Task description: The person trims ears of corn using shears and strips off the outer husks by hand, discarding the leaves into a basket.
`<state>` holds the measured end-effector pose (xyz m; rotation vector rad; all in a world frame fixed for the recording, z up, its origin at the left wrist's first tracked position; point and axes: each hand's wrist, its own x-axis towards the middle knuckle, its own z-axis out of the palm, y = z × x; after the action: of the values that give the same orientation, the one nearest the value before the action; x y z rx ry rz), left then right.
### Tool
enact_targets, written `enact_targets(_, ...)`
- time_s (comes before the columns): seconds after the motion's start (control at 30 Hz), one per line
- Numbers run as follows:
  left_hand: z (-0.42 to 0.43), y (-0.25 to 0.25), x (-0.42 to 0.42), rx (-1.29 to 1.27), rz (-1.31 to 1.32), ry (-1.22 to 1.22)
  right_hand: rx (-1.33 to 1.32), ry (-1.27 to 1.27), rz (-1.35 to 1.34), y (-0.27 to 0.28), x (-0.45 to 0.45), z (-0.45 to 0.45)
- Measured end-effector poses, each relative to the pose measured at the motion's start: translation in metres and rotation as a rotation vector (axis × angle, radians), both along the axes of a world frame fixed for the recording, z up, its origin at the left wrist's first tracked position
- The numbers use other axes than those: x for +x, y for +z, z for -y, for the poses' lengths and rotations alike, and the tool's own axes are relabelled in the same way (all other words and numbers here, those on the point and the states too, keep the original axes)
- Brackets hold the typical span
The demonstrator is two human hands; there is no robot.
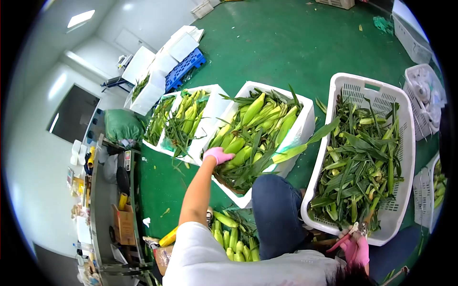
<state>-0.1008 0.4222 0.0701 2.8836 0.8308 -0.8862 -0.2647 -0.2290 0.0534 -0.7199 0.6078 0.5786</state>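
My left hand (219, 155), in a pink glove, reaches into the near-left side of a white foam box (309, 119) full of green corn ears (254, 108). Its fingers bend around an ear in the husk. At the lower right, my right hand (355, 249), also gloved in pink, holds pruning shears (344, 237) with red handles. The shears are over the near edge of a white plastic basket (407, 157) heaped with cut husks and leaves (355, 157).
More foam boxes of corn (191, 114) stand to the left. Trimmed ears (234, 240) lie between my legs. A blue pallet (186, 69), a green sack (123, 125) and a shelf (102, 200) are farther left. White crates (420, 107) line the right.
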Motion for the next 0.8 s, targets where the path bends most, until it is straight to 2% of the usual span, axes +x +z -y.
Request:
enact_targets(0.1, 0.047, 0.085, 0.005, 0.207, 0.031, -0.077, 0.052, 0.059, -0.031, 0.01, 0.003, -0.01)
enact_targets(0.2, 0.095, 0.152, -0.009, 0.336, 0.286, -0.033, 0.086, 0.082, 0.008, 0.006, -0.003, -0.008)
enact_targets(0.27, 0.122, 0.179, -0.02, 0.384, 0.597, -0.077, 0.091, 0.099, 0.065, -0.002, -0.002, -0.001)
enact_targets(0.3, 0.129, 0.184, -0.022, 0.436, 0.752, -0.175, 0.058, 0.106, 0.084, -0.002, 0.0, 0.0)
enact_targets(0.33, 0.135, 0.186, -0.017, 0.393, 0.787, -0.146, 0.026, 0.113, 0.106, -0.001, 0.004, 0.0)
enact_targets(0.43, 0.176, 0.181, -0.004, -0.061, 1.052, -0.219, -0.055, 0.207, 0.264, 0.028, 0.022, 0.001)
enact_targets(0.47, 0.203, 0.183, 0.0, -0.308, 0.973, -0.196, -0.098, 0.237, 0.356, 0.034, 0.027, 0.003)
enact_targets(0.5, 0.228, 0.169, 0.001, -0.595, 1.014, -0.233, -0.193, 0.255, 0.423, 0.038, 0.034, 0.005)
enact_targets(0.53, 0.259, 0.162, -0.002, -0.712, 0.956, -0.254, -0.314, 0.298, 0.56, 0.048, 0.042, 0.007)
enact_targets(0.57, 0.293, 0.165, -0.005, -0.751, 0.858, -0.333, -0.433, 0.313, 0.647, 0.048, 0.048, 0.012)
enact_targets(0.6, 0.312, 0.152, -0.006, -0.667, 0.82, -0.485, -0.536, 0.31, 0.756, 0.055, 0.056, 0.017)
enact_targets(0.63, 0.334, 0.14, -0.01, -0.648, 0.785, -0.519, -0.705, 0.266, 0.871, 0.064, 0.065, 0.021)
enact_targets(0.67, 0.357, 0.131, -0.014, -0.623, 0.75, -0.553, -0.833, 0.272, 0.912, 0.068, 0.071, 0.029)
enact_targets(0.73, 0.394, 0.127, -0.022, -0.496, 0.84, -0.685, -0.99, 0.338, 0.943, 0.074, 0.087, 0.044)
enact_targets(0.8, 0.409, 0.115, -0.032, -0.498, 0.829, -0.702, -1.017, 0.383, 0.92, 0.092, 0.094, 0.053)
